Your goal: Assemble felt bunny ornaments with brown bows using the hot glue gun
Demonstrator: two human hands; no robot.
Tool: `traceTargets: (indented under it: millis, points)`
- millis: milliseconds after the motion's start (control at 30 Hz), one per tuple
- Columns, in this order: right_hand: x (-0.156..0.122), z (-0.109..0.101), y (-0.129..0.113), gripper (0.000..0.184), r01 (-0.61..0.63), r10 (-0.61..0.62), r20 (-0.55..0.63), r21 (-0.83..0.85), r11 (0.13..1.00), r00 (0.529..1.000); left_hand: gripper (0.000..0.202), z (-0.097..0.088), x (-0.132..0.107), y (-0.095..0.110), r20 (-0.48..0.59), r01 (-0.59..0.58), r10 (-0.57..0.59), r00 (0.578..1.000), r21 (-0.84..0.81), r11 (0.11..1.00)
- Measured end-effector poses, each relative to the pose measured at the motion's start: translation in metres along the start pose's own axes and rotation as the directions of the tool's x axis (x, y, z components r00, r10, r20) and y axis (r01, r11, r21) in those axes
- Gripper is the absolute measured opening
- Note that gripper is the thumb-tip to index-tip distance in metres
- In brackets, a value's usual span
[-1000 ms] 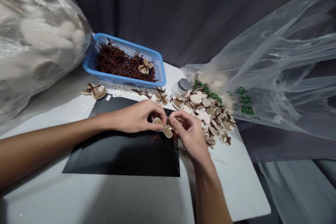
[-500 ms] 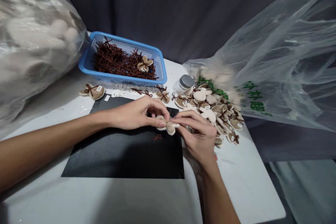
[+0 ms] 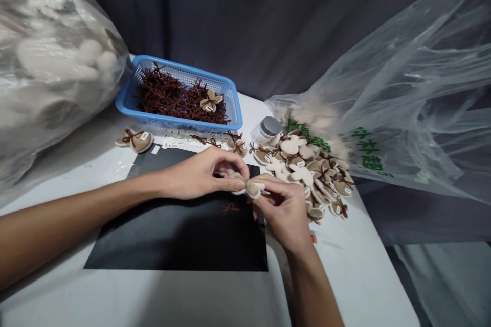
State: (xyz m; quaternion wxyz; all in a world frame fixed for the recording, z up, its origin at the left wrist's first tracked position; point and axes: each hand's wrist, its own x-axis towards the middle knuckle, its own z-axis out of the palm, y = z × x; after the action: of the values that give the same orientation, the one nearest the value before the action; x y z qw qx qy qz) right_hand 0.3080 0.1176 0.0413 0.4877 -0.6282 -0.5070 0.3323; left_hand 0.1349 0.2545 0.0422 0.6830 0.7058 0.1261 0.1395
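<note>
Between my two hands is a small beige plush bunny-head piece [image 3: 253,190], held above a black mat [image 3: 172,235]. My left hand [image 3: 209,173] pinches its left side between thumb and fingers. On its other side, my right hand [image 3: 282,204] has thumb and fingers closed around the narrow end. A dark brown cord bow [image 3: 230,208] lies on the mat just below the piece. To the right spreads a pile of similar beige pieces [image 3: 303,173], many with brown bows and small white labels.
A blue basket [image 3: 178,125] of brown bows stands at the back, with a grey-lidded jar [image 3: 266,130] right of it. Another bow-tied piece [image 3: 134,140] lies left. Large clear bags [image 3: 57,71] of plush pieces flank the white table [image 3: 215,296]. Small white labels lie before the basket.
My right hand has shifted lower and its fingers have curled further around the piece's end. My left hand keeps its pinch. The whole view has shifted slightly.
</note>
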Motion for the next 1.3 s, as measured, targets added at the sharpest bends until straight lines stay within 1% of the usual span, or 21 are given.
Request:
traceTargets:
  millis: [100, 167, 233, 300, 367, 400, 500, 567, 700, 833, 900, 967, 1000, 1033, 1067, 1100, 1133, 1167, 1200, 1233, 1300]
  points:
    - [-0.001, 0.001, -0.001, 0.031, -0.167, 0.152, 0.098, 0.172, 0.971, 0.983, 0.020, 0.004, -0.001, 0.001, -0.048, -0.002, 0.001, 0.999, -0.032, 0.999]
    - [-0.002, -0.001, -0.001, 0.031, -0.248, 0.217, 0.159, 0.216, 0.944, 0.963, 0.019, 0.006, -0.001, 0.001, -0.083, -0.011, 0.007, 0.997, -0.041, 0.999]
    - [-0.003, -0.003, 0.000, 0.029, -0.305, 0.264, 0.203, 0.208, 0.929, 0.943, 0.020, 0.008, -0.001, 0.001, -0.119, -0.017, 0.015, 0.993, -0.019, 1.000]
    - [-0.005, -0.006, 0.001, 0.033, -0.335, 0.293, 0.212, 0.204, 0.920, 0.932, 0.021, 0.009, -0.002, 0.000, -0.154, -0.020, 0.023, 0.988, 0.022, 1.000]
    - [-0.007, -0.006, 0.001, 0.048, -0.347, 0.301, 0.208, 0.240, 0.907, 0.931, 0.021, 0.011, -0.003, 0.000, -0.179, -0.020, 0.030, 0.983, 0.055, 0.998]
    - [-0.007, -0.006, 0.000, 0.052, -0.347, 0.298, 0.207, 0.265, 0.900, 0.932, 0.021, 0.012, -0.004, 0.000, -0.188, -0.023, 0.034, 0.982, 0.060, 0.998]
    - [-0.008, -0.003, -0.002, 0.044, -0.334, 0.272, 0.219, 0.326, 0.885, 0.937, 0.020, 0.013, -0.006, -0.001, -0.205, -0.031, 0.038, 0.978, 0.041, 0.999]
    - [-0.007, 0.000, -0.004, 0.041, -0.342, 0.268, 0.247, 0.342, 0.875, 0.931, 0.021, 0.014, -0.006, -0.002, -0.210, -0.024, 0.025, 0.977, 0.007, 1.000]
    - [-0.006, 0.001, -0.004, 0.042, -0.387, 0.299, 0.300, 0.300, 0.872, 0.906, 0.020, 0.014, -0.008, -0.001, -0.223, -0.004, 0.003, 0.975, -0.004, 1.000]
    - [-0.009, -0.002, -0.004, 0.047, -0.471, 0.379, 0.384, 0.183, 0.863, 0.842, 0.018, 0.013, -0.009, 0.001, -0.267, 0.004, 0.003, 0.964, 0.024, 1.000]
    - [-0.011, -0.005, -0.005, 0.051, -0.501, 0.403, 0.420, 0.151, 0.852, 0.813, 0.018, 0.012, -0.009, 0.002, -0.270, 0.002, 0.002, 0.963, 0.016, 1.000]
    - [-0.012, -0.009, -0.006, 0.055, -0.502, 0.401, 0.447, 0.131, 0.855, 0.799, 0.018, 0.012, -0.008, 0.002, -0.265, 0.004, -0.002, 0.964, 0.004, 1.000]
    - [-0.012, -0.011, -0.006, 0.057, -0.486, 0.390, 0.436, 0.130, 0.865, 0.811, 0.019, 0.011, -0.008, 0.003, -0.262, 0.007, -0.007, 0.965, -0.003, 1.000]
    - [-0.011, -0.013, -0.006, 0.059, -0.455, 0.371, 0.399, 0.139, 0.880, 0.839, 0.019, 0.011, -0.007, 0.003, -0.259, 0.009, -0.011, 0.966, -0.009, 1.000]
    - [-0.010, -0.014, -0.006, 0.062, -0.412, 0.345, 0.331, 0.158, 0.897, 0.878, 0.019, 0.011, -0.006, 0.003, -0.257, 0.011, -0.014, 0.966, -0.016, 1.000]
    - [-0.009, -0.014, -0.005, 0.064, -0.361, 0.315, 0.241, 0.182, 0.914, 0.918, 0.019, 0.011, -0.006, 0.003, -0.255, 0.011, -0.015, 0.967, -0.020, 1.000]
    - [-0.008, -0.013, -0.005, 0.064, -0.310, 0.285, 0.143, 0.209, 0.928, 0.948, 0.018, 0.012, -0.005, 0.003, -0.254, 0.011, -0.016, 0.967, -0.022, 1.000]
    - [-0.007, -0.012, -0.005, 0.063, -0.269, 0.263, 0.057, 0.236, 0.934, 0.963, 0.018, 0.012, -0.005, 0.004, -0.254, 0.012, -0.017, 0.967, -0.021, 1.000]
    - [-0.006, -0.009, -0.004, 0.060, -0.241, 0.252, -0.007, 0.264, 0.934, 0.968, 0.017, 0.012, -0.004, 0.004, -0.252, 0.015, -0.020, 0.967, -0.020, 1.000]
    - [-0.005, -0.006, -0.004, 0.056, -0.229, 0.251, -0.039, 0.291, 0.929, 0.967, 0.017, 0.013, -0.004, 0.004, -0.251, 0.018, -0.022, 0.968, -0.017, 1.000]
    - [-0.004, 0.000, -0.004, 0.054, -0.242, 0.268, -0.035, 0.333, 0.911, 0.963, 0.018, 0.014, -0.005, 0.004, -0.248, 0.024, -0.023, 0.968, 0.001, 1.000]
